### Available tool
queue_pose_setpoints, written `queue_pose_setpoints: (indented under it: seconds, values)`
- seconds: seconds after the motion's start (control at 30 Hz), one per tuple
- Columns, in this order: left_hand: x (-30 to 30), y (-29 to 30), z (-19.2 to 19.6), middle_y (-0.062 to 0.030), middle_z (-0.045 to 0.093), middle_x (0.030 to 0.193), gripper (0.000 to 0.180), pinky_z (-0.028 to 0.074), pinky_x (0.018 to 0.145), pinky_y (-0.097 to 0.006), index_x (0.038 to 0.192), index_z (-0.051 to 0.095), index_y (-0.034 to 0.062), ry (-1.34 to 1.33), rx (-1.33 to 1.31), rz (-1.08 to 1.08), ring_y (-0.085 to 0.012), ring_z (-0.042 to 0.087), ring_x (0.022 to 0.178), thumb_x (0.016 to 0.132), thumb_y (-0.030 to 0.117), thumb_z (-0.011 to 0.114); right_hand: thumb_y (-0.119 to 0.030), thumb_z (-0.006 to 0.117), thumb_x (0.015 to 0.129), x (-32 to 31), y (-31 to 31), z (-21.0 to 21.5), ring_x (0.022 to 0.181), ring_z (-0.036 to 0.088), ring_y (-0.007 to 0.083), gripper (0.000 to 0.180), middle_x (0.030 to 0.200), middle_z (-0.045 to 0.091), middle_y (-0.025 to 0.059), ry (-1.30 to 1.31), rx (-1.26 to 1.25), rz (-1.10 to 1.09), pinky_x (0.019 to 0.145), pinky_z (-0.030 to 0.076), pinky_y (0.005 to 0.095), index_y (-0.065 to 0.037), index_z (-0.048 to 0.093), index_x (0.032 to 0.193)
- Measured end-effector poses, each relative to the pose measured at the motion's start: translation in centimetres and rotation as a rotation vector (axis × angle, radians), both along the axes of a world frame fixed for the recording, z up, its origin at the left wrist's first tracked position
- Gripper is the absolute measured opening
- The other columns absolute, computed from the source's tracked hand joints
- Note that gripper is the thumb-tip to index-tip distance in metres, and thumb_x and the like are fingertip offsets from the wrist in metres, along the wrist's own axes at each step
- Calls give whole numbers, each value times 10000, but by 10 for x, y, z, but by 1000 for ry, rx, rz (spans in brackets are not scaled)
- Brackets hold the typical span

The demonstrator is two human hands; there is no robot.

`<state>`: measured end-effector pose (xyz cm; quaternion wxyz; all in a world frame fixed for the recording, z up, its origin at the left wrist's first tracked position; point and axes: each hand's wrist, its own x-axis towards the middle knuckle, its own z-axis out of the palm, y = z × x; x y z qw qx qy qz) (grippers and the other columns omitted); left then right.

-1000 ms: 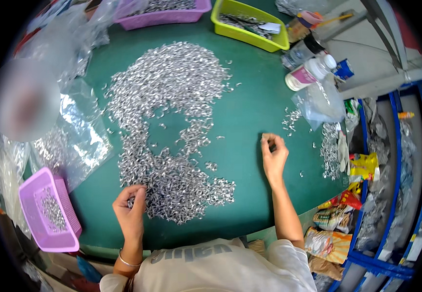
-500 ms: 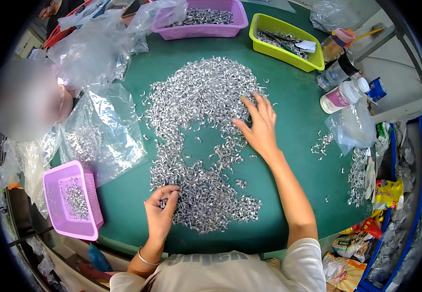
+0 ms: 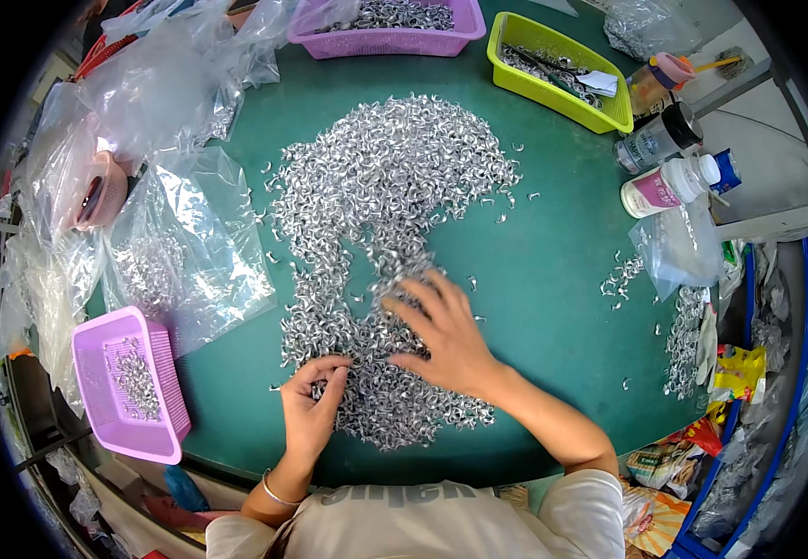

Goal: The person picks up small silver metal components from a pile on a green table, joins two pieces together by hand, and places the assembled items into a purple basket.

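Observation:
A large heap of small, curved, silvery metal pieces (image 3: 385,163) spreads over the green table (image 3: 544,279). It has a broad far part and a near part, joined by bands of pieces. My left hand (image 3: 311,401) rests at the left edge of the near part, thumb and fingers pinched together; whatever is between the fingertips is too small to make out. Over the right side of the near part lies my right hand (image 3: 446,340), its fingers spread and slightly blurred, touching the pieces with nothing gripped.
A purple basket (image 3: 177,410) with some pieces stands at left, beside clear plastic bags (image 3: 227,289). Another purple basket (image 3: 385,43) and a green basket (image 3: 553,98) stand at the far side. Bottles (image 3: 656,191) and scattered pieces (image 3: 684,345) are at right.
My right hand has swept from the far right edge of the heap toward me, dragging pieces into the near part. My left hand stays nearly in place, still pinched.

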<state>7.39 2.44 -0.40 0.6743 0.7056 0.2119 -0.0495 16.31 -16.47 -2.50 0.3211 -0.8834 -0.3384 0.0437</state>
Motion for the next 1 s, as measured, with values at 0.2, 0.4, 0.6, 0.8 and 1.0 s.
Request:
queue_pose_setpoints:
  seconds: [0.2,0.4,0.6,0.8,1.0]
  values:
    - [-1,0,1,18,545,698,110,350,563,-163,908,622,-16,4,34,-14,-22,452,616,817,-1,563,-288,639,739,-24,-6,11,1187,329,300,421,1185,444,63,-60,-134,178,926,279,504,-108,536,1106]
    - [-2,2,-1,13,536,674,109,356,564,-171,902,622,-15,-52,70,-40,-29,449,606,811,-7,563,-276,648,727,-11,-10,23,1116,388,296,364,1170,469,67,-75,3,-17,924,267,491,-113,572,1044]
    - [1,-3,0,9,511,607,108,354,515,-185,897,628,-2,-139,132,-92,-33,427,552,810,-1,563,-283,650,722,31,13,0,1204,330,324,405,1223,443,96,-124,-45,82,938,283,479,-98,555,1070]
    - [-3,5,-1,0,532,605,101,365,508,-190,886,631,-3,-102,109,-100,-34,445,545,812,8,564,-171,659,699,23,-27,-1,1136,403,284,293,1117,494,93,-150,-117,-106,881,327,413,-73,573,962]
    - [-4,6,1,-8,533,594,105,369,504,-193,888,632,6,-124,159,-91,-42,455,538,801,5,572,-188,681,705,40,-38,24,1035,437,292,319,1043,524,97,-103,-199,-380,838,333,409,-76,575,984]
